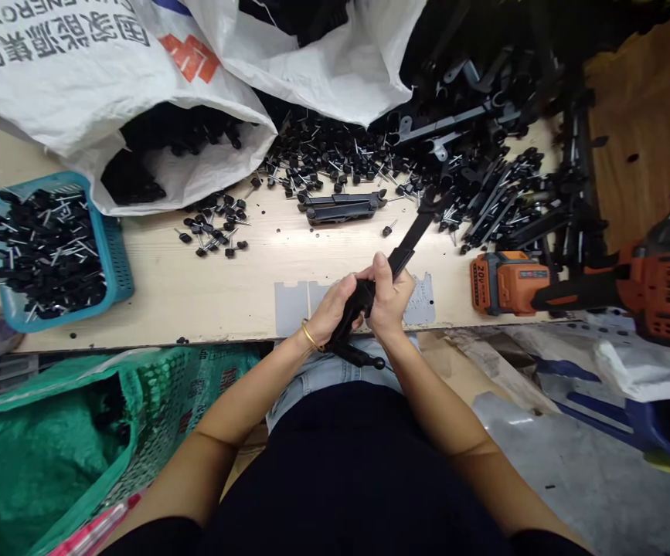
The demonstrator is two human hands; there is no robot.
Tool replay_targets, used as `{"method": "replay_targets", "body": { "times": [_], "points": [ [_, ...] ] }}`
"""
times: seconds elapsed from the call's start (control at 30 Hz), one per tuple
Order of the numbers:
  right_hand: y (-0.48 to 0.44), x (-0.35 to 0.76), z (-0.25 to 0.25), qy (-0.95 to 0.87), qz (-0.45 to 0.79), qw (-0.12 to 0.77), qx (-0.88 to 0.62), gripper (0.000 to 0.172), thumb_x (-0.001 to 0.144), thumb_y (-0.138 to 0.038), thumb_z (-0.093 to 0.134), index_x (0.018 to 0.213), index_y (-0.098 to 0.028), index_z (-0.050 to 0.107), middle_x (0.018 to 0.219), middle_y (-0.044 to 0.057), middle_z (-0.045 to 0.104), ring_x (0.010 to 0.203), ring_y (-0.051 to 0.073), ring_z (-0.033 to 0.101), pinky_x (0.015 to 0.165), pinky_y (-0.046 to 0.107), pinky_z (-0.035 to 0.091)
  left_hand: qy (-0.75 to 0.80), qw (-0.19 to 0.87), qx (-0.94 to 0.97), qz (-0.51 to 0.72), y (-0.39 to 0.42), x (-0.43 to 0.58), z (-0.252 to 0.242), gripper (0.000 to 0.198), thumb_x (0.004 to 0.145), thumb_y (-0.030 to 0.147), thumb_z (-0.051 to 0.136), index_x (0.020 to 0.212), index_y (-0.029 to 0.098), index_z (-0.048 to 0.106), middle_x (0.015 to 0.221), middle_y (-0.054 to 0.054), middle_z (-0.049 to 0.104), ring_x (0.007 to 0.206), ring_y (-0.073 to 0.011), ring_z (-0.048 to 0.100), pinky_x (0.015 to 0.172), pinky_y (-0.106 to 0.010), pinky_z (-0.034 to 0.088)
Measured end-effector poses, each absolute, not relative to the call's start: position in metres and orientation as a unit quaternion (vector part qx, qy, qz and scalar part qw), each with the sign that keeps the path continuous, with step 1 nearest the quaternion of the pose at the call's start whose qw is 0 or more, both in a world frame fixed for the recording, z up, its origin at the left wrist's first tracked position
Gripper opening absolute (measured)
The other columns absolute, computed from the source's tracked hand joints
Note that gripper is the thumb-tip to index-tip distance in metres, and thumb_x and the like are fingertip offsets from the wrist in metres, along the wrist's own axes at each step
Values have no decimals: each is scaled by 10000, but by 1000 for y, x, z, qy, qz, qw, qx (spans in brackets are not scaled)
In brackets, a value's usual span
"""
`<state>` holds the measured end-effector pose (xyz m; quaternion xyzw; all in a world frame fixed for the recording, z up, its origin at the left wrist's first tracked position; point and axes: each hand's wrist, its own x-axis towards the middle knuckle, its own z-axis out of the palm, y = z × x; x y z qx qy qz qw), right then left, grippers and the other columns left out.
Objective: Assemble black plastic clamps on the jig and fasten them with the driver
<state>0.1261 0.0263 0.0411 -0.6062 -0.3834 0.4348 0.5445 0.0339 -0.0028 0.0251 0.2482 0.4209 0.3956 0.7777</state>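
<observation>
One long black bar [409,239], narrow and matte, slants from the near edge up over the surface [224,286]. A knobbed pin [363,360] juts from its lower end. Grip of left hand [330,310] and of right hand [391,300] is clamped around its middle. Writing: white sack [79,93] reads "ENERGY", upside down, plus Chinese characters; orange battery [505,282] reads "20V".

bracket middle [363,297] hidden by hands, drill [664,286] cut off right, sack [50,69] top cropped
</observation>
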Motion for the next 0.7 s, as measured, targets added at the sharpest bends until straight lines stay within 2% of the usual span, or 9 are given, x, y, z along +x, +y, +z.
{"method": "replay_targets", "body": {
  "times": [0.17, 0.23, 0.37, 0.57, 0.63, 0.7],
  "points": [
    [40, 136, 44, -434, 540, 423, -584, 486, 755, -558, 627, 473, -165, 575, 435, -8, 526, 431, 96, 493, 471, 232, 400, 411, 802, 226, 371, -2, 34, 26, 754, 718, 788, 513, 1127, 156, 569, 568, 40, 554, 363, -75, 463, 349, -190, 371],
    [41, 134, 44, -419, 533, 436, -592, 475, 749, -557, 633, 488, -165, 576, 450, -7, 538, 438, 97, 498, 478, 232, 405, 414, 799, 213, 380, 0, 34, 25, 745, 699, 798, 523, 1083, 162, 573, 563, 40, 556, 351, -75, 458, 339, -189, 357],
    [36, 127, 43, -398, 437, 523, -614, 450, 782, -554, 602, 549, -169, 587, 536, 5, 594, 508, 107, 549, 535, 237, 438, 408, 796, 219, 390, 3, 35, 22, 760, 688, 821, 501, 1031, 148, 584, 529, 41, 535, 345, -78, 454, 335, -189, 345],
    [47, 132, 42, -455, 526, 426, -579, 496, 758, -570, 617, 474, -169, 552, 434, -12, 519, 424, 90, 480, 460, 231, 379, 388, 821, 230, 349, 6, 31, 12, 808, 639, 859, 503, 1054, 168, 569, 609, 29, 575, 361, -74, 462, 360, -200, 360],
    [53, 135, 36, -432, 523, 438, -590, 496, 752, -582, 615, 481, -170, 556, 442, -14, 523, 428, 88, 478, 470, 229, 391, 397, 818, 268, 318, 12, 23, 9, 834, 683, 874, 406, 1069, 155, 577, 649, -6, 599, 409, -94, 504, 395, -216, 387],
    [58, 139, 27, -391, 501, 463, -618, 494, 746, -595, 610, 493, -175, 551, 446, -19, 518, 433, 87, 476, 481, 227, 404, 395, 782, 385, 291, 19, 11, 10, 907, 682, 885, 372, 1173, 144, 557, 806, -78, 653, 578, -157, 610, 497, -264, 471]
  ]
}}
